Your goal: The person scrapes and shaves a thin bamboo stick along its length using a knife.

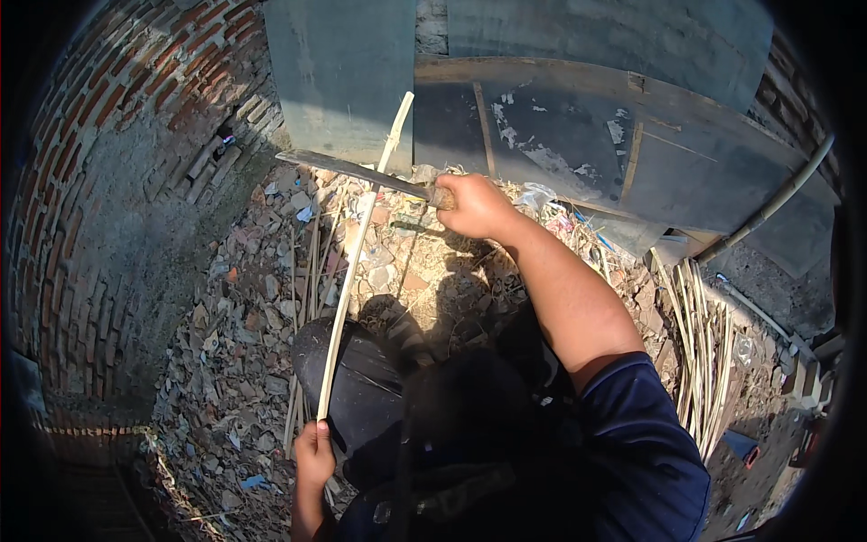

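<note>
My left hand (314,452) is closed round the near end of a long pale strip of split bamboo (354,248). The strip slants up and away past my left knee, and its far end, frayed in one spot, reaches in front of a grey panel. In my right hand (477,208) is the wooden handle of a machete (352,169). Its long dark blade points left and lies across the strip in its far part; whether the edge bites into the wood I cannot tell. Pale shavings (452,262) litter the sunlit ground below.
A brick wall (99,226) rises at the left, and grey panels (542,135) stand ahead. Rubble (244,361) covers the ground. Several pale strips (695,352) lie bundled at the right, with more thin strips (312,262) beside my left knee. A pole (768,199) leans at the far right.
</note>
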`<state>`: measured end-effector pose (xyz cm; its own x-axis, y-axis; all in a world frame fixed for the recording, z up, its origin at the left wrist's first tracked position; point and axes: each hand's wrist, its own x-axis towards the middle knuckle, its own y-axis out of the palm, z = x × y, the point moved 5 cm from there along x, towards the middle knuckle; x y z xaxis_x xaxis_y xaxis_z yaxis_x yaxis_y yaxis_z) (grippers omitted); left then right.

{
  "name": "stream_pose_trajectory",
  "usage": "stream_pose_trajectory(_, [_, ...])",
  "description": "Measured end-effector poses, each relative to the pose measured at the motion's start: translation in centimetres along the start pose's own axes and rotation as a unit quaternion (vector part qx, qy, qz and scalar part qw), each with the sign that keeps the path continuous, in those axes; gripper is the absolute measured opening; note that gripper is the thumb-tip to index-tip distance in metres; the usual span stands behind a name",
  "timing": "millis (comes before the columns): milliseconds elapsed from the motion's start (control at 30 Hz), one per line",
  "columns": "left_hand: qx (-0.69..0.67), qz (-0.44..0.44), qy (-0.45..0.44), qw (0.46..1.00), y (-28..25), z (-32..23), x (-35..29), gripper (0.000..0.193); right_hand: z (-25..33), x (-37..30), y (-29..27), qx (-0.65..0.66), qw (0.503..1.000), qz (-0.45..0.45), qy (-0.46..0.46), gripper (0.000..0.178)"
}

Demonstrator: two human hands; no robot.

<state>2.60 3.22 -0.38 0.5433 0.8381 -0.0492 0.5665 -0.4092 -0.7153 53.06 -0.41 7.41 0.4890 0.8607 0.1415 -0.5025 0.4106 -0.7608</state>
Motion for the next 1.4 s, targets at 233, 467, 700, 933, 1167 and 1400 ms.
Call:
stream_pose_trajectory(233, [-0.040, 0.016, -0.001, 0.999, 0.7, 0.2, 0.7, 0.041, 4.3, -1.2, 5.7, -0.104, 0.958, 0.170, -0.208, 0.045])
stream_pose_trajectory(467, [0.001, 0.033, 0.001, 0.999, 0.5, -0.1, 1.2, 0.047, -0.8, 2.0, 8.3, -0.058, 0.985, 0.158, -0.033, 0.045])
stream_pose_trajectory(700, [-0.143, 0.149, -0.153, 0.966, 0.0, 1.6, 1.0, 0.048, 3.6, -0.3, 7.7, -0.050, 0.975, 0.215, -0.017, 0.033])
stream_pose_trajectory(933, [-0.101, 0.155, -0.118, 0.976, -0.3, 0.4, 1.5, 0.048, 0.1, 1.2, 8.3, -0.064, 0.982, 0.171, -0.037, 0.023])
stream_pose_trajectory(1167, [-0.090, 0.134, -0.111, 0.981, -0.7, 0.8, 0.5, 0.050, 5.2, -1.1, 8.3, -0.055, 0.973, 0.178, -0.133, 0.017])
stream_pose_trajectory(1400, [-0.063, 0.127, -0.045, 0.989, -0.6, -0.5, 1.1, 0.049, -0.4, 1.0, 6.1, -0.106, 0.983, 0.147, 0.023, 0.045])
